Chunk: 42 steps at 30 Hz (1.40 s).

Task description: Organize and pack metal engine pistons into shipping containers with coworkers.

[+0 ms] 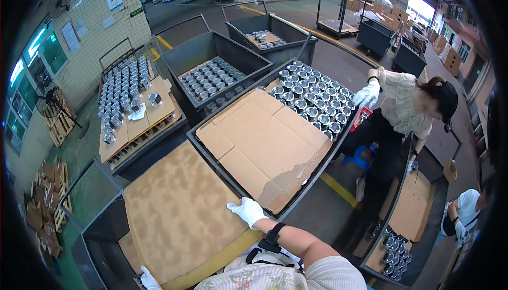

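Note:
A large tan cardboard sheet [177, 210] with dark blotches lies tilted over a dark metal cart in front of me. Along its near edge runs a yellowish strip [219, 261]. My right hand [247, 212], in a white glove, is closed on the sheet's right edge, fingers over the top. At the near left corner, my left hand [150, 279] grips the edge, also gloved and partly cut off by the view's dark rim. Just beyond, a flat brown cardboard piece [264, 144] covers part of a cart, beside rows of shiny round metal parts [312, 94].
More carts [211, 44] with metal parts stand ahead; another at left bears a cardboard-topped stack [151, 113]. A co-worker [405, 102] in white gloves stands right of the middle cart. Another person [468, 210] is at far right, near a cart with parts [397, 253]. Pallets [50, 205] lie left.

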{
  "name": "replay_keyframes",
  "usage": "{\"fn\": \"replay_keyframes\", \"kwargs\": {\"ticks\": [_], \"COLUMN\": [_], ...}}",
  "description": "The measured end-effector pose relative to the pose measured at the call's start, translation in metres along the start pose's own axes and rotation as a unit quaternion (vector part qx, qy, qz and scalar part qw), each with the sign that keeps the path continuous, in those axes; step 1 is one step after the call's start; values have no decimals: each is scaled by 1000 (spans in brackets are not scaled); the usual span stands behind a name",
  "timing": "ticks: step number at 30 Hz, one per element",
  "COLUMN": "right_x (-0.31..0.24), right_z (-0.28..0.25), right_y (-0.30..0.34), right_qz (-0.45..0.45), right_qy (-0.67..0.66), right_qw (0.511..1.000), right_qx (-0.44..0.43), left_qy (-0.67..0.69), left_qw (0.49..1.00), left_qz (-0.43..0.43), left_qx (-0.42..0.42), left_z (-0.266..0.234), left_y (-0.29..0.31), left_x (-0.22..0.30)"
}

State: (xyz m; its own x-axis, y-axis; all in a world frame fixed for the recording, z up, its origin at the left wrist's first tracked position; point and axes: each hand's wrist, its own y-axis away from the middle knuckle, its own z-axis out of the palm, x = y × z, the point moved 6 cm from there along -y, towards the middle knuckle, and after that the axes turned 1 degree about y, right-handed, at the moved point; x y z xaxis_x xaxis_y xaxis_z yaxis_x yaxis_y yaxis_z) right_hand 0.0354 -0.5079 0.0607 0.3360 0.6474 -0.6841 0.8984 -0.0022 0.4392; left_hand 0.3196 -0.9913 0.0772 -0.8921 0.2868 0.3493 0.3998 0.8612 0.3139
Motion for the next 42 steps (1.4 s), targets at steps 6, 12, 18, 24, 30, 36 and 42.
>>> {"fn": "replay_keyframes", "kwargs": {"ticks": [6, 12, 18, 24, 30, 36, 42], "right_x": [12, 75, 146, 188, 226, 242, 275], "right_z": [-67, -103, -131, -145, -136, -132, -114], "right_y": [4, 4, 38, 73, 91, 92, 86], "right_qz": [3, 74, 157, 209, 258, 263, 262], "right_qy": [-38, -92, -157, -143, -184, -201, -231], "right_qw": [994, 976, 949, 931, 921, 922, 911], "right_qx": [98, 183, 225, 264, 226, 203, 218], "left_qy": [227, 295, 228, 151, -158, -198, -180], "left_qw": [964, 939, 931, 907, 832, 815, 866], "left_qz": [124, 177, 275, 375, 529, 545, 462], "left_qx": [55, -18, -77, -119, -48, -5, -64], "left_z": [58, 91, 144, 194, 210, 243, 266], "left_y": [-27, 10, 0, -8, 3, -8, 8], "left_x": [36, 139, 207, 256, 273, 253, 246]}}
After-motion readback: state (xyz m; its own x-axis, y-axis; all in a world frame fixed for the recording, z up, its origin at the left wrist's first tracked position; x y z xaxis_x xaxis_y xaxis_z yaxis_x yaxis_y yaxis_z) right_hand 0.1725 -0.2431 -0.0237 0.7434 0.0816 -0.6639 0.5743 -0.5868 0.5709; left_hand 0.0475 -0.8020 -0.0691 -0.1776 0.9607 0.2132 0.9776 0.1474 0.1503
